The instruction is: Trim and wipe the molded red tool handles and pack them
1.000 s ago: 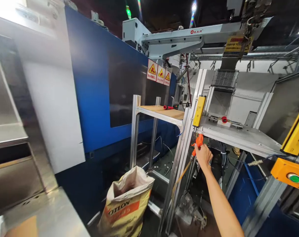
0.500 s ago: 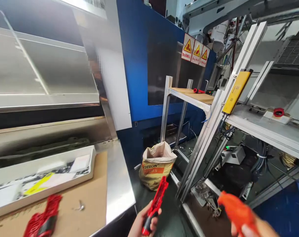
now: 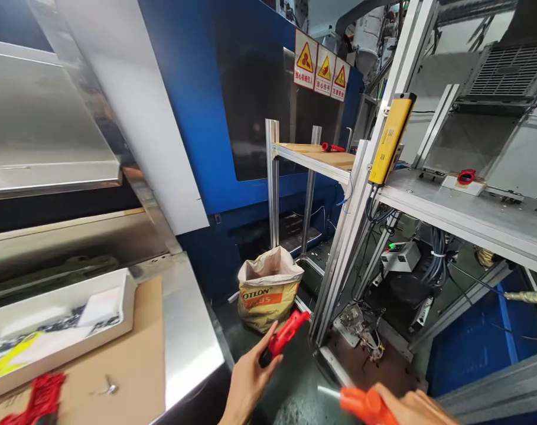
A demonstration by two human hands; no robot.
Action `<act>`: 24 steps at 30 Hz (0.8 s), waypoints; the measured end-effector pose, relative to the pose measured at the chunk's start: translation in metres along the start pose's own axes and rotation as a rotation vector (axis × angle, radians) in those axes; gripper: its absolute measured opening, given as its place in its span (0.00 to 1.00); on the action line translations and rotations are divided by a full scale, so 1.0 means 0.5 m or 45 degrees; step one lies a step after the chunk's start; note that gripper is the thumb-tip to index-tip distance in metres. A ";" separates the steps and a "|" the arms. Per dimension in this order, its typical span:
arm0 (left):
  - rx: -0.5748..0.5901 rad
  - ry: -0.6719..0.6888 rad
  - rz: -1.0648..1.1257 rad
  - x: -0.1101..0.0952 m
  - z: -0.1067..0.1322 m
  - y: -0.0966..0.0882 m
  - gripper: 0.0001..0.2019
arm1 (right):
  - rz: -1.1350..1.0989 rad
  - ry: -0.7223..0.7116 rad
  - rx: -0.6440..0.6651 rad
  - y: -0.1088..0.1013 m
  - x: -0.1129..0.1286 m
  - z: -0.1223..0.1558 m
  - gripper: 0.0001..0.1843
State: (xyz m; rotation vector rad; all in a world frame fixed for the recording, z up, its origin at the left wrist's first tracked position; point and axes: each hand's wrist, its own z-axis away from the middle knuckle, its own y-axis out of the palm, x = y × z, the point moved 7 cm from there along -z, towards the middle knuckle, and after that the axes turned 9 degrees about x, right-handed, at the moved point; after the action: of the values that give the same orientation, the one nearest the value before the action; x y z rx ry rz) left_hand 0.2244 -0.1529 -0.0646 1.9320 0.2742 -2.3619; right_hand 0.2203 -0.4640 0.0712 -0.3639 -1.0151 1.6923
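My left hand (image 3: 249, 373), low in the middle of the view, is closed around a red plastic part (image 3: 290, 333) with a black section. The part points up and to the right, in front of the paper sack (image 3: 270, 295). At the lower right my right hand (image 3: 410, 406) grips an orange-handled tool (image 3: 365, 405), whose thin pale tip points left, below the red part and apart from it. The tool's exact kind is unclear. Another red part (image 3: 42, 396) lies on the cardboard at the lower left, near a small metal piece (image 3: 111, 386).
A white tray (image 3: 129, 301) with papers and small dark bits stands on the metal-edged bench (image 3: 192, 348). An aluminium frame (image 3: 339, 265) rises ahead, a red part (image 3: 332, 147) on its shelf. Another red piece (image 3: 466, 176) sits on the right-hand table (image 3: 511, 218).
The view has swung right, so the bench and sack shift left. The red part has turned in my left hand. My right hand has brought the orange-handled tool lower and left, nearer the red part.
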 end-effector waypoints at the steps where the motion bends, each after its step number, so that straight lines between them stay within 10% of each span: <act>1: -0.021 0.004 -0.077 -0.003 0.004 -0.006 0.28 | -0.002 0.015 0.027 -0.011 0.007 0.005 0.26; 9: -0.045 0.042 -0.080 -0.015 0.029 0.001 0.22 | -0.085 0.011 -0.050 -0.038 0.022 0.001 0.29; 14: 0.070 -0.146 0.437 0.006 0.010 0.037 0.22 | 0.057 0.053 0.230 0.013 0.041 -0.016 0.26; 24: 0.246 -0.559 1.255 0.015 0.040 0.079 0.23 | -0.246 -0.146 -0.270 0.009 0.020 -0.039 0.22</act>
State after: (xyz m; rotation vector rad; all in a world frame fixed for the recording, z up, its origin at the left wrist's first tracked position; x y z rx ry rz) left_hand 0.2105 -0.1952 -0.0717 1.0922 -0.7698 -2.0125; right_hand 0.2270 -0.4466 0.0584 -0.2975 -1.2779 1.4499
